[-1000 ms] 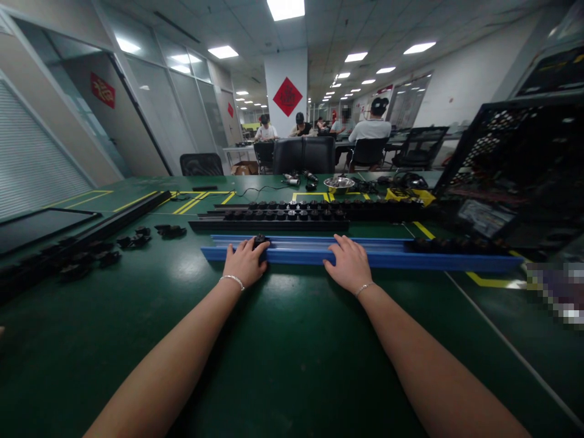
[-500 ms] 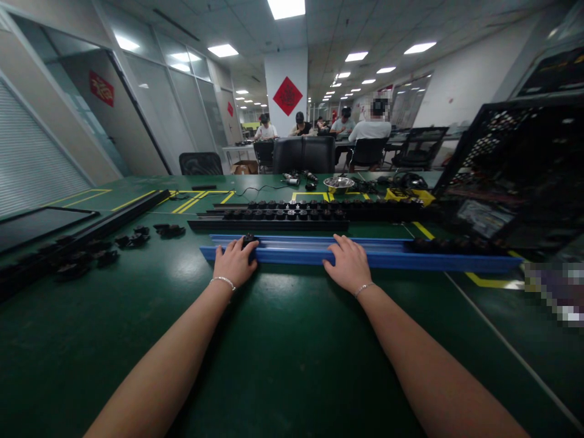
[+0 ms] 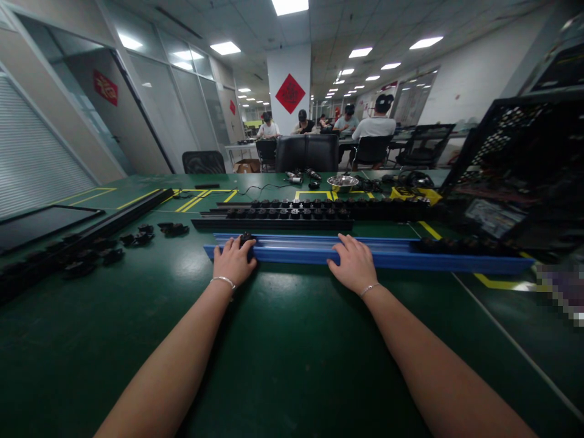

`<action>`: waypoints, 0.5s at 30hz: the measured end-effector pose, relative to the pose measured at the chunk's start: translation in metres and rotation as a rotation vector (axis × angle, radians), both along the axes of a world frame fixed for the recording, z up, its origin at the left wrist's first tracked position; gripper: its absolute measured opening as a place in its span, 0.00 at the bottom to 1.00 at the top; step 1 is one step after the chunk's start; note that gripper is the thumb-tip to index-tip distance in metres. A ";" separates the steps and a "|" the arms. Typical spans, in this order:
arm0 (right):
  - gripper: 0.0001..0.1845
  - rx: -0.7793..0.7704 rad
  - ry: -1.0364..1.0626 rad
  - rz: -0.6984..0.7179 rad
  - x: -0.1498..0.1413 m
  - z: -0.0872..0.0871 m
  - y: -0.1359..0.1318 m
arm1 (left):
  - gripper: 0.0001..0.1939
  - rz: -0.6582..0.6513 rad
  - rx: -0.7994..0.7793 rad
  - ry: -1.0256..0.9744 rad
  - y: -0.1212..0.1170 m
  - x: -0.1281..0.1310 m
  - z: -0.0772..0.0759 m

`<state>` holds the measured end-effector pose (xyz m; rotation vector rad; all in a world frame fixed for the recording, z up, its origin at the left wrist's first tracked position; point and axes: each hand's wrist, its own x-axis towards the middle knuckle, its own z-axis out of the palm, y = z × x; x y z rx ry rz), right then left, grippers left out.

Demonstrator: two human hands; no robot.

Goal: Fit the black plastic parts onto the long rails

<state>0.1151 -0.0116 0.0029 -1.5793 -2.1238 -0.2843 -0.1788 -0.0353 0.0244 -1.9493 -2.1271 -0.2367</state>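
A long blue channel rail (image 3: pixel 296 254) lies across the green table in front of me, its trough facing up. At its left end, my left hand (image 3: pixel 233 260) is closed around a small black socket module (image 3: pixel 247 236) in the trough; the fingers cover part of it. Farther right, my right hand (image 3: pixel 353 263) grips the rail's near wall, with the thumb on the front side and the fingers over the top. A row of black modules (image 3: pixel 465 246) sits in the rail's right end.
Behind the blue rail lie black rails (image 3: pixel 274 223) with rows of sockets. Loose black modules (image 3: pixel 98 250) and a long black rail (image 3: pixel 123 210) are on the left. A metal bowl (image 3: pixel 342 183) stands farther back, and a black perforated case (image 3: pixel 515 152) at right. People sit beyond.
My left hand has slid slightly left along the rail with the black module. The right hand keeps its place on the rail. The whole view has shifted a little.
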 end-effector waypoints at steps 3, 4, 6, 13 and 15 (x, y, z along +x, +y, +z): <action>0.15 0.004 -0.003 -0.001 0.000 -0.001 0.001 | 0.25 0.005 -0.001 0.000 0.000 -0.003 0.000; 0.15 0.005 -0.003 -0.002 0.000 -0.001 0.001 | 0.25 0.005 -0.004 0.003 0.000 -0.004 0.000; 0.15 0.005 -0.002 -0.002 0.001 -0.001 0.001 | 0.26 0.006 -0.009 0.011 0.000 -0.006 0.000; 0.15 0.006 -0.001 -0.002 0.001 -0.002 0.001 | 0.27 0.025 0.009 0.016 0.000 -0.012 -0.003; 0.15 0.011 0.003 -0.001 0.001 -0.002 0.001 | 0.27 0.037 0.015 0.010 -0.001 -0.014 -0.004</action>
